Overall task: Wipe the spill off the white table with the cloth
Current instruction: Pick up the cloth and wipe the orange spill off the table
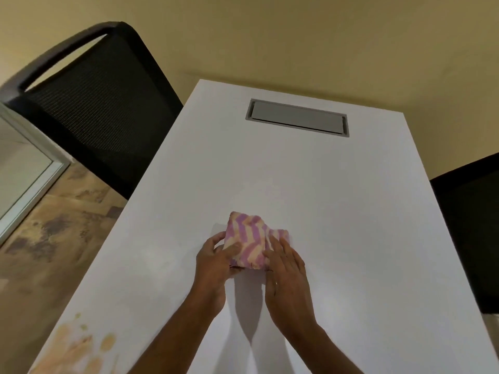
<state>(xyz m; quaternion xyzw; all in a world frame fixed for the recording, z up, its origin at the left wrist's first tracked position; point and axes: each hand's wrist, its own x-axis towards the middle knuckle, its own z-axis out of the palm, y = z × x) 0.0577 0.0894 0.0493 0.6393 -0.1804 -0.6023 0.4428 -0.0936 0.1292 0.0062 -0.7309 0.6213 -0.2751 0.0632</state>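
Your two bare hands meet on a folded pink-and-cream zigzag-striped cloth [249,240] lying near the middle of the long white table [337,211]: your left hand [213,259] pinches the cloth's left edge between thumb and fingers, while your right hand [286,261] lies flat with its fingers spread across the cloth's right side, pressing rather than clasping. The orange-tan smeared spill [78,346] sits well apart from the cloth, at the table's near-left corner, right by the edge. The likely trouble lies there: a sweep outward from the middle could push liquid over that edge onto the mottled brown floor [54,238], so draw the cloth inward from the rim instead. A one-sided grip may let the folded bundle open or bunch mid-stroke, smearing rather than lifting the mess. The spill looks partly streaked already, so a light pass may leave a film. The grey recessed cable hatch [297,118] at the far end and the black mesh-backed chair [102,109] stand clear.
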